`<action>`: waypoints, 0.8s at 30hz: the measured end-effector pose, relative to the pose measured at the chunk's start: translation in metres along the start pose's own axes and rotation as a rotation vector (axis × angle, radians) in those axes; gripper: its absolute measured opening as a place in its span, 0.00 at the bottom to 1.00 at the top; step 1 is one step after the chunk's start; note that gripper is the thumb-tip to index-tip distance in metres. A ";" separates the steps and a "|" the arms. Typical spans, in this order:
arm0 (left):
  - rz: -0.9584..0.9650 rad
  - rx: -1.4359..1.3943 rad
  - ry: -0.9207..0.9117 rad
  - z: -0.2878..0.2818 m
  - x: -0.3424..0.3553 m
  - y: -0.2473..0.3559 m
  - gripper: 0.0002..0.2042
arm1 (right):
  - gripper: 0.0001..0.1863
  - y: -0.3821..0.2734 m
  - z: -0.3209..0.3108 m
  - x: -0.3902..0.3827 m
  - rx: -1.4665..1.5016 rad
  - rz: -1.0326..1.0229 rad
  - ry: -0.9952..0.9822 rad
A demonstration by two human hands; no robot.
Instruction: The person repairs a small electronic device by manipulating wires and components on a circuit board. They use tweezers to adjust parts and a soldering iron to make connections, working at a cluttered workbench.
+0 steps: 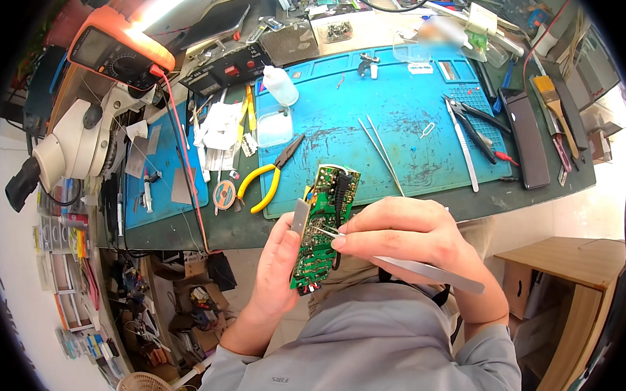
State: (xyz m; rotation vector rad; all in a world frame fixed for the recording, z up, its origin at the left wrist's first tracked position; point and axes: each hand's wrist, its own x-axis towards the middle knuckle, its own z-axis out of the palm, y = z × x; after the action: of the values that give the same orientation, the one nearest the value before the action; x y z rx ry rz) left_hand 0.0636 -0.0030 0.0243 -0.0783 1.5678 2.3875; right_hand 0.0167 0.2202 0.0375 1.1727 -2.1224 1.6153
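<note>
My left hand [279, 269] is closed around the left edge of a green circuit board [317, 255], which it holds tilted up in front of the bench. A grey metal plate [300, 216] stands along that edge, and a black cable part [341, 195] lies over the board's upper right. My right hand [409, 231] pinches a pair of metal tweezers [428, 272]. Their tips touch or hover just over the board's middle; I cannot tell which. Nearest on the mat are yellow-handled pliers [263, 184] and a second pair of tweezers [383, 156].
A blue work mat [330, 133] covers the bench. An orange multimeter [120, 51] and a white microscope [67, 139] stand at left. Black-handled cutters [475, 129], a dark phone [527, 138] and a brush [551, 101] lie at right. A white bottle [281, 86] stands behind the pliers.
</note>
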 end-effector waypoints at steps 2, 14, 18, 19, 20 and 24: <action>-0.022 0.029 -0.028 -0.005 0.001 -0.003 0.25 | 0.18 0.003 -0.002 -0.002 -0.007 -0.012 -0.011; 0.061 0.145 -0.076 0.006 -0.007 0.000 0.27 | 0.10 0.021 0.003 -0.023 0.414 0.084 0.025; 0.269 0.251 -0.074 0.019 -0.008 -0.010 0.35 | 0.02 0.027 0.025 -0.047 1.074 0.231 0.279; 0.297 0.284 -0.063 0.022 -0.010 -0.012 0.35 | 0.03 0.029 0.026 -0.055 1.126 0.254 0.312; 0.323 0.320 -0.050 0.025 -0.012 -0.015 0.36 | 0.04 0.031 0.030 -0.061 1.140 0.308 0.373; 0.569 0.630 -0.069 0.034 -0.012 -0.008 0.41 | 0.15 0.031 0.028 -0.089 1.270 0.642 0.582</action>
State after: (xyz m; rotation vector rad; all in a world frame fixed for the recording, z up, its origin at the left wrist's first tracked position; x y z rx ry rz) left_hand 0.0812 0.0286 0.0338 0.6469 2.4729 2.0677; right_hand 0.0608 0.2385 -0.0487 -0.0077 -0.9852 3.2295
